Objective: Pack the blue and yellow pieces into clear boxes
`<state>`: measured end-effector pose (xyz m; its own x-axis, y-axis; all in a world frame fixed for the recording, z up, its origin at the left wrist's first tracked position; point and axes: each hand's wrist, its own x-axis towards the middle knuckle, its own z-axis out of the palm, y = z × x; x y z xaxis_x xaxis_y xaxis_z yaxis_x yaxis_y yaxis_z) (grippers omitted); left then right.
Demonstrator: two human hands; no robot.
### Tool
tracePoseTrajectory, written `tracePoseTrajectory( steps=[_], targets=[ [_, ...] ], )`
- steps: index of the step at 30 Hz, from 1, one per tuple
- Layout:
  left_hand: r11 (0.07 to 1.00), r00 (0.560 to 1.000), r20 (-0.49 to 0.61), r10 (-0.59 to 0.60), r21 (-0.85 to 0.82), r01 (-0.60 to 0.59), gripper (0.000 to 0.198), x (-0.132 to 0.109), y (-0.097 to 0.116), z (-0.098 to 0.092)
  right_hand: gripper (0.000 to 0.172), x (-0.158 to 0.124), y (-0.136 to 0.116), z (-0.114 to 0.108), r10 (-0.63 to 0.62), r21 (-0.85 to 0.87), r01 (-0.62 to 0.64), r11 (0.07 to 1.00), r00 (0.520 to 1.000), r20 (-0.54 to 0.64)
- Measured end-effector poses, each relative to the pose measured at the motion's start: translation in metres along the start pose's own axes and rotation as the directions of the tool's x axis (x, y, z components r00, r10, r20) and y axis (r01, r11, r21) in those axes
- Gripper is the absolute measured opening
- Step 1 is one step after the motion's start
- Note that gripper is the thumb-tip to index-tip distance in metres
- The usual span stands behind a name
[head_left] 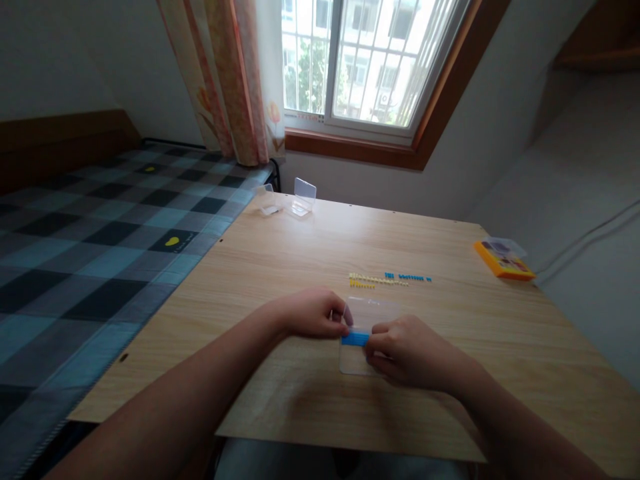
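Observation:
A clear plastic case [354,363] lies open and flat on the table in front of me, with a row of blue pieces [355,339] across its middle. My left hand [316,313] is at its left side, thumb and fingers bent in a grip on the edge near the blue row. At the row's right end, my right hand [404,348] has its fingers curled together. Those fingers hide whatever is between them. Just beyond the case, small yellow pieces [362,285], pale cream pieces [380,280] and more blue pieces [413,277] are lined up in rows.
Two clear boxes with raised lids, a left one [269,208] and a right one [302,207], stand at the table's far left corner. An orange box [503,261] with a clear lid sits near the right edge. A bed [125,227] adjoins the wooden table [240,373] on the left.

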<state>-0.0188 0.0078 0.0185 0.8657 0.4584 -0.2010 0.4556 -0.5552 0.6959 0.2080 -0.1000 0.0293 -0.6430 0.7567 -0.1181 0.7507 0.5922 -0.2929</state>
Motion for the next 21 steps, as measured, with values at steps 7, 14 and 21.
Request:
tracePoseTrajectory(
  steps=[7,14,21],
  targets=[
    [1.0,1.0,0.004,-0.002,0.02,0.002,0.029,0.0,0.0,0.0,0.018,-0.003,0.001,-0.003,0.01,0.03,-0.01,1.0,1.0,0.003],
    [1.0,1.0,0.004,0.014,0.011,-0.014,0.028,0.0,-0.001,0.0,0.021,-0.009,0.005,-0.01,-0.064,0.077,0.063,0.995,0.998,0.02],
    [1.0,1.0,0.002,0.007,0.005,-0.007,0.028,0.0,-0.001,0.0,0.024,-0.008,0.004,-0.011,-0.053,0.025,0.052,0.998,0.998,0.032]
  ],
)
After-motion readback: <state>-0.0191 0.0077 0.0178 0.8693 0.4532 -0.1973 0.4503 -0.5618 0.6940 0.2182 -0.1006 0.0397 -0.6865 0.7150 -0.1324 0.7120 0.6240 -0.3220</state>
